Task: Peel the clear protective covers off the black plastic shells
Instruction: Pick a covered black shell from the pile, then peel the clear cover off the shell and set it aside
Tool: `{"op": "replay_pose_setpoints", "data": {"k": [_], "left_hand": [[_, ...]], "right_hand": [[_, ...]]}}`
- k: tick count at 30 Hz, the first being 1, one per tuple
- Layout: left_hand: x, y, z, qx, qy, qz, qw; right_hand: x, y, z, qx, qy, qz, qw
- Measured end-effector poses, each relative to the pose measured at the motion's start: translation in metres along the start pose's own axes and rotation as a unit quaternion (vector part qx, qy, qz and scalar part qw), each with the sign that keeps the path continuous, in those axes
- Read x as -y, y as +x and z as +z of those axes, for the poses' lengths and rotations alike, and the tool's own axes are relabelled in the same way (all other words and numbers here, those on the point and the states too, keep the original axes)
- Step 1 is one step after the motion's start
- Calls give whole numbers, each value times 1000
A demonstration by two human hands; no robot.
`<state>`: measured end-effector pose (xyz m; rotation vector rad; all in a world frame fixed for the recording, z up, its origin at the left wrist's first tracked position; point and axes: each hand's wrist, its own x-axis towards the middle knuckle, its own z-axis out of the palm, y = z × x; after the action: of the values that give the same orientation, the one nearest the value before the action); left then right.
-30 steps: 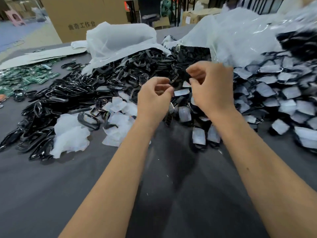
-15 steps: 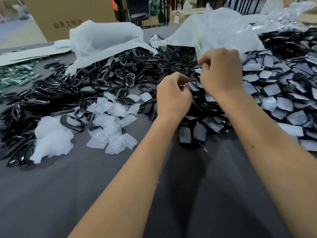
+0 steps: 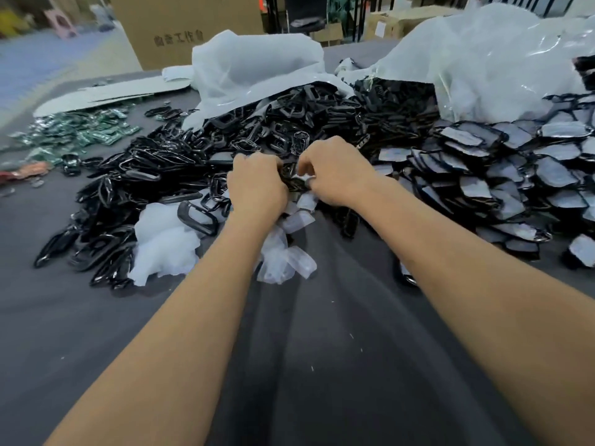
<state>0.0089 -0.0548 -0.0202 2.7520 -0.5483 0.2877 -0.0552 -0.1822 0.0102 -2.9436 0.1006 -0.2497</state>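
Carton [image 3: 190, 27] print blurred; hands [image 3: 257, 185] grip black shell [image 3: 294, 181].

dark table [image 3: 322, 365] heaped with black shells [image 3: 145, 175], seemingly peeled covers [image 3: 283, 259].

This is a factory or warehouse packing floor, not a home. A wide worktop [image 3: 96, 333] under grey cloth carries bulk parts in heaps: hundreds of black shells [image 3: 289, 123] spilling from white bags [image 3: 257, 66], a stack of film-covered shells [image 3: 515, 169] on the right, loose peeled covers [image 3: 283, 259] near the middle, and green circuit boards [image 3: 80, 130] at far left. Behind stands a large printed carton [image 3: 180, 27], with more boxes [image 3: 386, 24] and dark metal racking [image 3: 354, 14] at the far side, and open bluish floor [image 3: 38, 59] at far left.
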Motion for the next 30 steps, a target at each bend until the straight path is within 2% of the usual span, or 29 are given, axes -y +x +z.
{"op": "replay_pose_setpoints", "data": {"k": [4, 10, 14, 17, 21, 24, 26, 27, 29, 30], "left_hand": [[7, 22, -9, 12, 14, -36, 999], [5, 37, -8, 11, -80, -34, 996], [9, 44, -2, 56, -109, -39, 992], [9, 45, -4, 51, -142, -48, 987], [12, 39, -17, -30, -176, -57, 982], [20, 22, -29, -111, -249, -38, 961], [26, 4, -32, -145, -337, -53, 929], [32, -6, -32, -154, -392, -72, 904], [42, -23, -26, -160, -474, -107, 859], [47, -31, -22, -164, -484, -118, 851]], "right_hand": [[9, 15, 10, 55, -18, -30, 998], [14, 14, 24, -21, 0, -15, 1000], [3, 2, 31, -80, 112, 24, 990], [-3, -4, 33, -133, 179, 58, 973], [-4, -12, 34, -207, 309, 106, 922], [4, -18, 40, -179, 494, 148, 838], [12, -21, 43, -145, 599, 145, 774], [18, -22, 45, -131, 628, 135, 755], [25, -26, 48, -110, 662, 103, 734], [28, -28, 49, -98, 672, 85, 729]]}}
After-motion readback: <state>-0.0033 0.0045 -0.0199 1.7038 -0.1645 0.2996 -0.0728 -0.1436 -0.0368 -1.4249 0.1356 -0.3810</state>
